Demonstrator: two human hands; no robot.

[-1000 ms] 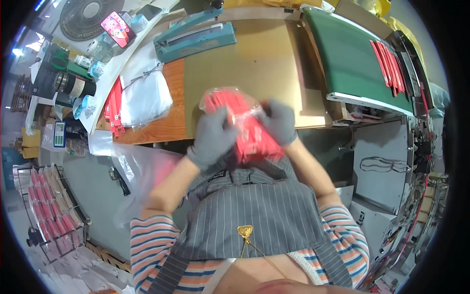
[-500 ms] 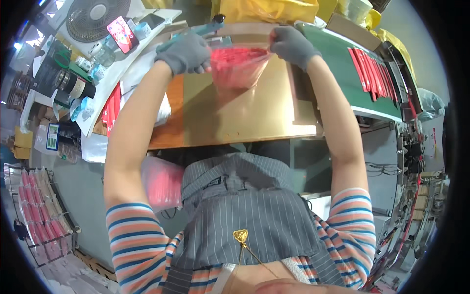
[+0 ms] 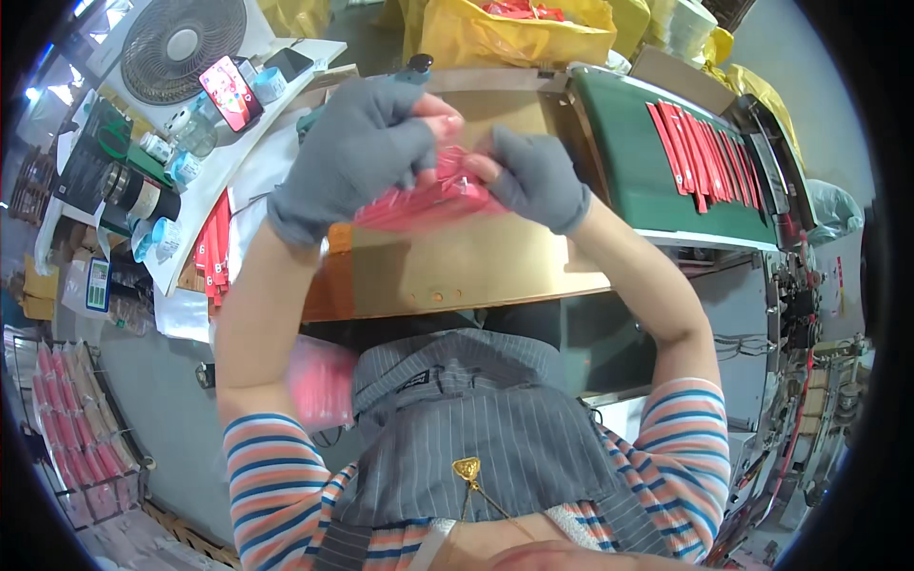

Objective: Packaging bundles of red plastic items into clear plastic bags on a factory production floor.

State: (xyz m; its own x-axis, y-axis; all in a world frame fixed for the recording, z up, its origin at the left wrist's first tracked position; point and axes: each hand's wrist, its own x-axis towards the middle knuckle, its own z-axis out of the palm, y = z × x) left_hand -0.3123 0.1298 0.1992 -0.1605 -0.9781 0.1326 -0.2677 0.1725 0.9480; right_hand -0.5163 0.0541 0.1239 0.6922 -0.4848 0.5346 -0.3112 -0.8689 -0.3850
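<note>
Over the table, my left hand and right hand both grip the red-filled bag, apparently closing its top, so next calls for a firm pinch.

Grey floor lies between a wooden table and a wire rack.

Round fan, lit phone, glass jar, seemingly a thermos
</note>
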